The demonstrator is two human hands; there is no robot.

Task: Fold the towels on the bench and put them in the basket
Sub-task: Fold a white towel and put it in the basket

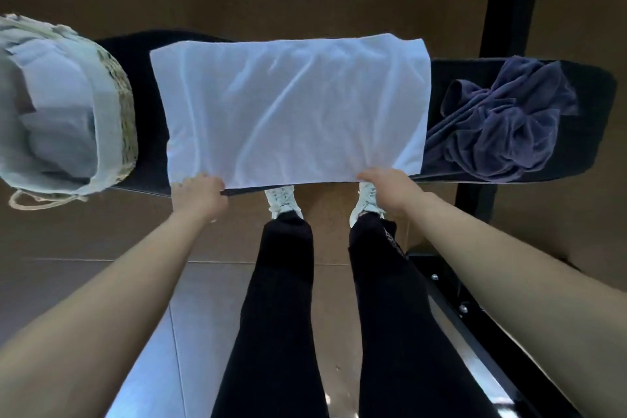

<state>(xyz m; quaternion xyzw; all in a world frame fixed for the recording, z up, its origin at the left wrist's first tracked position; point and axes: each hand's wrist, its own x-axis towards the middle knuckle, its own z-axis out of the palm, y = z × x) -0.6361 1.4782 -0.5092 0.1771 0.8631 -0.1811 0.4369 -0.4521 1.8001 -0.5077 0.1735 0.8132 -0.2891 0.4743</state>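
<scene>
A white towel [291,108] lies spread flat across the middle of the black bench [146,105]. My left hand [200,195] pinches its near left corner at the bench's front edge. My right hand [390,188] grips its near right corner. A crumpled dark blue towel [502,119] sits in a heap on the right end of the bench. The woven basket [118,105] with a pale cloth liner stands on the left end, and pale folded cloth shows inside it.
A black metal post [509,0] rises behind the bench on the right, with a black frame [451,299] on the floor near my right leg. My legs and white shoes [283,202] stand close to the bench front. Brown floor surrounds the bench.
</scene>
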